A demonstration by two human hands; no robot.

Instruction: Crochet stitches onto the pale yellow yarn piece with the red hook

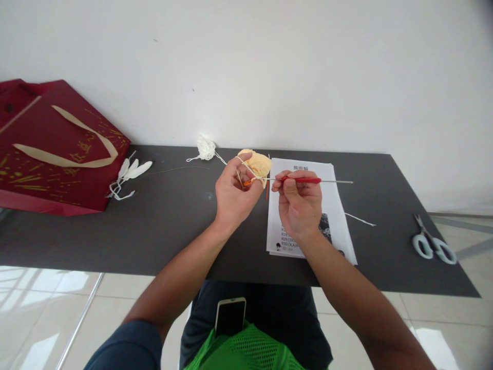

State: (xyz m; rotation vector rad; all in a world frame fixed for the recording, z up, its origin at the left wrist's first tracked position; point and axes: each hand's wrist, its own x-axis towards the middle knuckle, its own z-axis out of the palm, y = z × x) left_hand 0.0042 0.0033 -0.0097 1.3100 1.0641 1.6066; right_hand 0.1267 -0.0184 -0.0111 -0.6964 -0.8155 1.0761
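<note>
My right hand (298, 203) pinches a crochet hook with a red handle (304, 180); its thin metal shaft points left and its back end sticks out to the right. The hook's front end reaches a small piece of crochet work (248, 182), cream with an orange bit, closed between the fingers of my left hand (234, 185). Pale strand loops run over the left fingers. Just behind that hand is a pale yellow yarn bundle (258, 163), partly covered by it. The stitches themselves are too small to make out.
Printed sheets (281, 205) lie under my right hand. A white yarn ball (206, 148) sits by the wall. White crocheted pieces (134, 168) rest by a red gift bag (57, 154) at left. Scissors (431, 244) lie at right on the dark table (173, 221); a phone (230, 314) is on my lap.
</note>
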